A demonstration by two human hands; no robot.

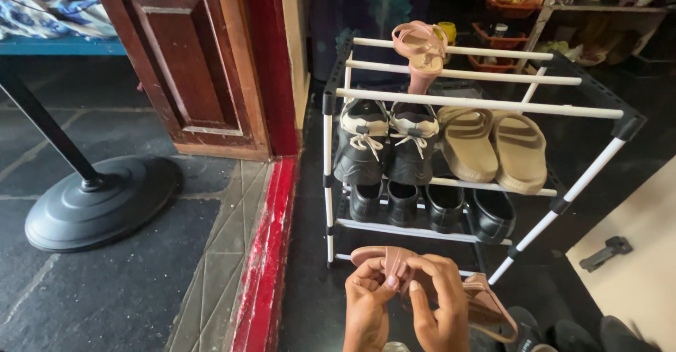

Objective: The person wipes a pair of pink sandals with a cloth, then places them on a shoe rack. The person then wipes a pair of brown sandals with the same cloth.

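Observation:
Both my hands hold a pink strappy high-heeled sandal point(394, 259) low in front of a shoe rack point(486, 105). My left hand point(367, 303) grips its toe end; my right hand point(440, 303) closes over the middle, with the ankle strap point(493, 306) trailing to the right. The matching pink sandal point(421, 48) stands on the rack's top rails. On the middle shelf sit black-and-white sneakers point(387, 144) and tan slides point(494, 148). Black shoes point(429, 205) line the lowest shelf.
A red-painted door sill point(266, 253) and brown wooden door point(186, 63) are to the left. A round black stand base point(98, 200) rests on the stone floor. Dark shoes point(563, 332) lie at bottom right, near a cream board point(634, 253).

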